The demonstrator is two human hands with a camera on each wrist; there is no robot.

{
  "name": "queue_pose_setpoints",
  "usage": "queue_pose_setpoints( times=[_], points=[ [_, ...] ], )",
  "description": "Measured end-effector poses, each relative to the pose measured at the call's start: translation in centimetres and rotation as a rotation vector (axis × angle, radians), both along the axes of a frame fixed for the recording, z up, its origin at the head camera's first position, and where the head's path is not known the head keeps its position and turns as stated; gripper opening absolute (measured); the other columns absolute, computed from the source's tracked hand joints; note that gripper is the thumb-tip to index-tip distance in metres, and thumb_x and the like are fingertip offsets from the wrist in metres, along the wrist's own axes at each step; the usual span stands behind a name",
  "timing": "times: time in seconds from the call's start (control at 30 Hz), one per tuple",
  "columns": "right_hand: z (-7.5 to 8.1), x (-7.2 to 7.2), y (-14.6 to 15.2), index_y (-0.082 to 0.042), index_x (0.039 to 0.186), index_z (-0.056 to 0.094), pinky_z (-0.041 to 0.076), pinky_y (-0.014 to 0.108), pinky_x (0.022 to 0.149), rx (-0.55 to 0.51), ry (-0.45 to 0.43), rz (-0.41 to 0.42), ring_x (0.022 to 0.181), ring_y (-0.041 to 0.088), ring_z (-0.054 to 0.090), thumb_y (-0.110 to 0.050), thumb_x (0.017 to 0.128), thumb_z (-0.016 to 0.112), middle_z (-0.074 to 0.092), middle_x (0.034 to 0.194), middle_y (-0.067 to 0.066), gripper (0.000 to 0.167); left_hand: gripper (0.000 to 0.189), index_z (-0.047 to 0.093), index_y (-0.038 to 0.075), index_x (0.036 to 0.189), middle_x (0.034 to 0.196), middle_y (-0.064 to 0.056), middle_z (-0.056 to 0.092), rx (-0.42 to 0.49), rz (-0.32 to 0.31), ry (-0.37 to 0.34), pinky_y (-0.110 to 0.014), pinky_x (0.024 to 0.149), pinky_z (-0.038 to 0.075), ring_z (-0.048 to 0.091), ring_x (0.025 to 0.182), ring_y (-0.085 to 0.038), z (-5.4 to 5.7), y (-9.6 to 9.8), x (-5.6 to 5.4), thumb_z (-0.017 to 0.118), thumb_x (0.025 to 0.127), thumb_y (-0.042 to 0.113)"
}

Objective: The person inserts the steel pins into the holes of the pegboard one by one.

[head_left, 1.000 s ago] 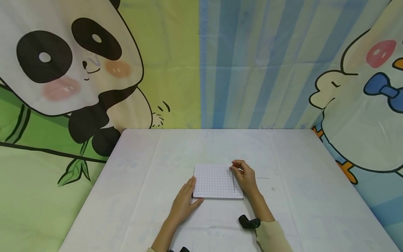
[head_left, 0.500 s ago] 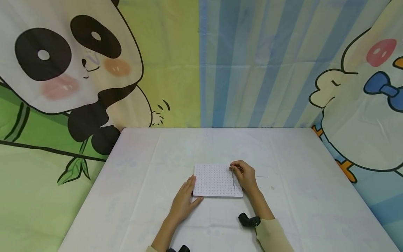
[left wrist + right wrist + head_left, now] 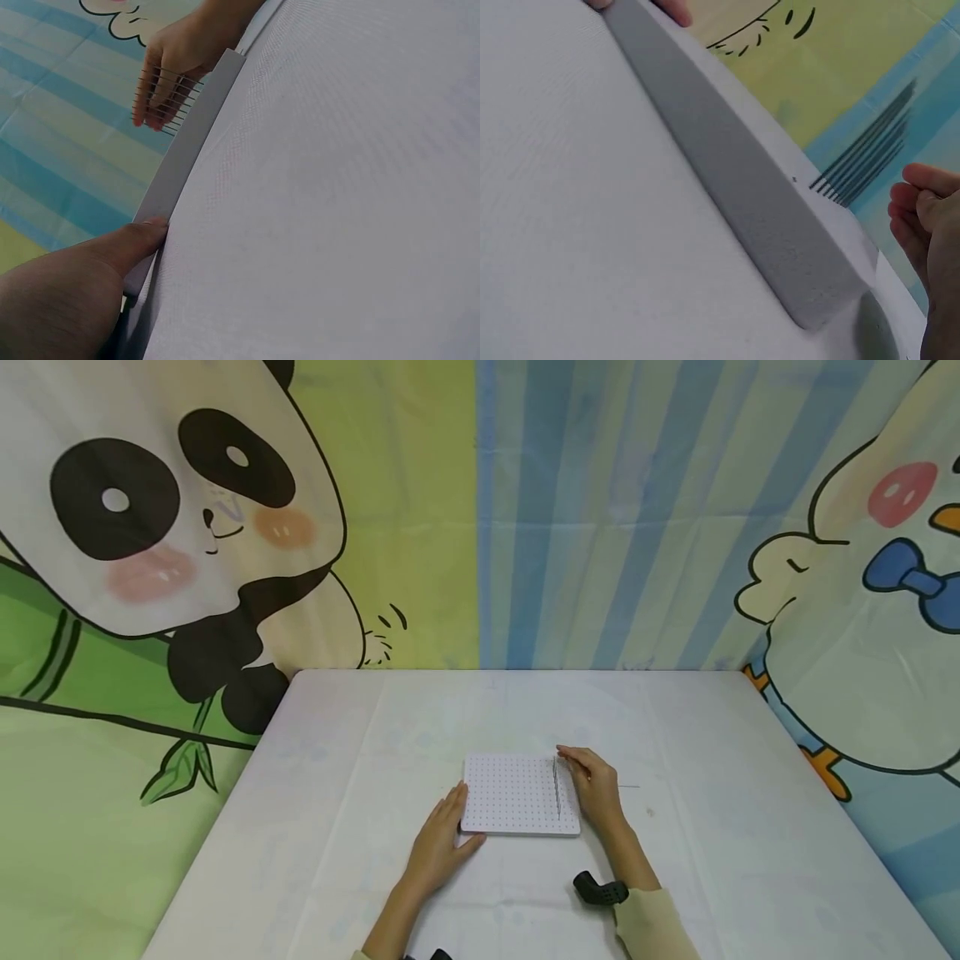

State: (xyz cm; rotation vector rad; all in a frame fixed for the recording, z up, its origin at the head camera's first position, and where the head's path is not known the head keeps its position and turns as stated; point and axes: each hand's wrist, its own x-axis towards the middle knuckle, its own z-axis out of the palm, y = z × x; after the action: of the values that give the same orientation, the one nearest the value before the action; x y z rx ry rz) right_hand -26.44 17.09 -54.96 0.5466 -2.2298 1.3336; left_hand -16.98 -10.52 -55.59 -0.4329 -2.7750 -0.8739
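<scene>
A white board [image 3: 510,797] dotted with small holes lies flat on the table. Near its right side a row of several thin metal pins [image 3: 557,789] stands upright, seen close up as thin dark pins [image 3: 870,150] in the right wrist view. My left hand [image 3: 437,843] rests against the board's near left corner, fingers straight along the left edge and thumb [image 3: 142,240] on the front edge. Beyond the far right of the board is my right hand [image 3: 596,785], beside the pins but apart from them. Its fingers are loosely bent, and nothing shows between them.
A thin pin-like line [image 3: 630,787] lies on the white tablecloth [image 3: 360,760], right of my right hand. A black wrist camera [image 3: 600,889] sits on the right wrist. Behind the table hangs a cartoon-printed curtain [image 3: 615,527].
My right hand has moved a little to the right, away from the pins; its fingertips were at the far end of the row before. My left hand and the board have stayed in place.
</scene>
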Motion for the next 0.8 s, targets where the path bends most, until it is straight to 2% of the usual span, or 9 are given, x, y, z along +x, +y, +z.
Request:
queue_pose_setpoints(
  times=[0.13,0.23,0.37,0.6,0.8],
  points=[
    [0.2,0.1,2.1,-0.013,0.108,0.068,0.049,0.020,0.085,0.018,-0.050,-0.081,0.096,0.016,0.062,-0.015,0.091,0.059,0.066,0.101,-0.004,0.020,0.083,0.029,0.000,0.143,0.148,-0.010,0.029,-0.007,0.000,-0.014,-0.038,0.111,0.021,0.028,0.135,-0.024,0.0,0.1,0.0,0.070,0.080,0.036],
    [0.2,0.2,4.0,-0.019,0.103,0.070,0.047,0.023,0.081,0.017,-0.129,-0.142,0.093,0.013,0.060,-0.026,0.090,0.060,0.066,0.100,-0.007,0.018,0.083,0.029,0.001,0.143,0.148,-0.009,0.029,-0.014,0.006,-0.015,-0.037,0.112,0.020,0.028,0.135,-0.023,0.0,0.0,0.0,0.070,0.080,0.037],
    [0.0,0.5,6.3,-0.021,0.098,0.071,0.045,0.023,0.074,-0.007,-0.224,-0.196,0.087,0.009,0.056,-0.032,0.087,0.062,0.066,0.097,-0.006,0.018,0.083,0.029,-0.001,0.143,0.148,-0.011,0.029,-0.014,0.007,-0.006,-0.039,0.111,0.021,0.028,0.134,-0.024,0.0,-0.1,0.0,0.071,0.080,0.036],
    [-0.4,0.8,8.3,-0.012,0.094,0.072,0.046,0.014,0.064,0.031,-0.226,-0.162,0.075,0.006,0.057,-0.022,0.084,0.068,0.067,0.089,0.001,0.015,0.083,0.028,0.001,0.143,0.149,-0.009,0.027,-0.023,0.003,-0.030,-0.035,0.112,0.018,0.025,0.136,-0.021,-0.2,-0.1,-0.1,0.069,0.081,0.037],
    [-0.6,1.0,8.6,-0.012,0.091,0.073,0.047,0.014,0.062,0.070,-0.266,-0.143,0.072,0.006,0.057,-0.022,0.081,0.071,0.068,0.087,0.002,0.014,0.084,0.028,0.000,0.143,0.149,-0.009,0.027,-0.019,0.000,-0.025,-0.036,0.112,0.019,0.026,0.135,-0.021,-0.2,0.0,-0.1,0.070,0.081,0.037]
  ],
)
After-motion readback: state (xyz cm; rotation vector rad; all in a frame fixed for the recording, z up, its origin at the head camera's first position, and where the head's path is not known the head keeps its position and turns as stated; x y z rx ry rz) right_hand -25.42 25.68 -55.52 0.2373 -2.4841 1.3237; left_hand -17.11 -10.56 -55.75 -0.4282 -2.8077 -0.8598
